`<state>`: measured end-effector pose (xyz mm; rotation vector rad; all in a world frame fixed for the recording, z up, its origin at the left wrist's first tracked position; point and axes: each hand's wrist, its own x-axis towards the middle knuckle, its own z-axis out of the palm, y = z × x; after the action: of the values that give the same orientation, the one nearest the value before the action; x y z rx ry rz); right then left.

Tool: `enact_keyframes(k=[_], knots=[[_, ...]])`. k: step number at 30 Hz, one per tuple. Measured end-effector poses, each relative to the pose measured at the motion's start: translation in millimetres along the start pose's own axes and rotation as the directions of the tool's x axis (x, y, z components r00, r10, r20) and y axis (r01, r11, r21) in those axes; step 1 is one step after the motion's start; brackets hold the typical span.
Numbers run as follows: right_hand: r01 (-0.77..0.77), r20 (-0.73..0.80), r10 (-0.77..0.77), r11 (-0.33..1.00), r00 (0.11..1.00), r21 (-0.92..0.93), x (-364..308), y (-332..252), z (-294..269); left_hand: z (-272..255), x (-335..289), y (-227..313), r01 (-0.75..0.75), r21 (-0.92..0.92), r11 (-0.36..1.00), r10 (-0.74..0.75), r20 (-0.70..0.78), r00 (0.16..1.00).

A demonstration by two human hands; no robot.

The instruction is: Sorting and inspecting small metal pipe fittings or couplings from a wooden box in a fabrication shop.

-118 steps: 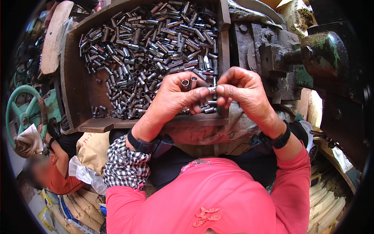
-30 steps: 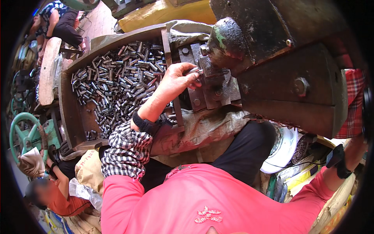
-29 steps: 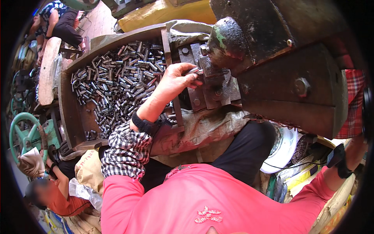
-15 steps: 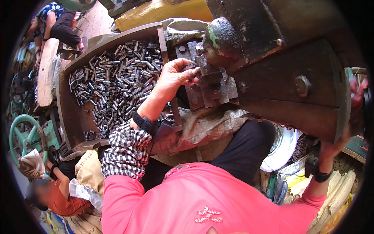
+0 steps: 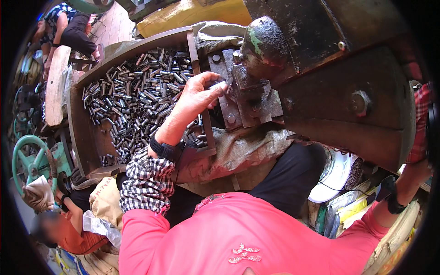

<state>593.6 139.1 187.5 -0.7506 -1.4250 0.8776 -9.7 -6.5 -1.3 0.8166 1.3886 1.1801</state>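
My left hand (image 5: 201,94) is closed in a pinch beside the bolted metal die plates (image 5: 250,107) of a dark, oily machine (image 5: 339,110). What its fingertips hold, if anything, is too small to make out. Left of this hand stands a wooden tray (image 5: 196,50) with many short metal tubes (image 5: 142,98) heaped in it. At the far right rim, beyond the machine's heavy arm, my right hand (image 5: 420,170) is only partly in view and its fingers are hidden. A red checked cloth (image 5: 420,126) shows just above it.
A rounded, greasy machine part (image 5: 265,46) juts out over the plates. Sacking (image 5: 243,144) lies below them, above my knees. A green handwheel (image 5: 32,158) and a person in orange (image 5: 75,233) are at left; another person (image 5: 75,30) sits at upper left.
My left hand has drawn back slightly left from the die plates, still pinched. My right hand has moved outward to the right rim and lower, away from the machine arm's end.
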Motion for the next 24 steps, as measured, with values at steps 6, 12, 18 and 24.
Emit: enact_keyframes(k=[6,12,18,24], knots=[[0.001,0.05,0.007,0.988,0.999,-0.152,16.9,16.6,-234.8,-1.9,-2.0,3.8,0.057,-0.376,0.925,0.015,0.186,0.983],[0.023,0.116,0.017,0.943,0.993,-0.331,32.6,12.7,-337.4,-4.1,1.2,-1.9,0.097,-0.367,0.925,-0.029,0.187,0.982],[0.031,0.162,0.048,0.89,0.986,-0.455,8.0,40.0,-341.0,6.8,0.0,2.6,0.087,-0.305,0.948,-0.052,0.12,0.991],[0.059,0.2,0.076,0.804,0.977,-0.592,-46.3,38.7,-286.2,14.5,8.7,-0.8,0.065,-0.296,0.953,-0.043,0.078,0.996]])
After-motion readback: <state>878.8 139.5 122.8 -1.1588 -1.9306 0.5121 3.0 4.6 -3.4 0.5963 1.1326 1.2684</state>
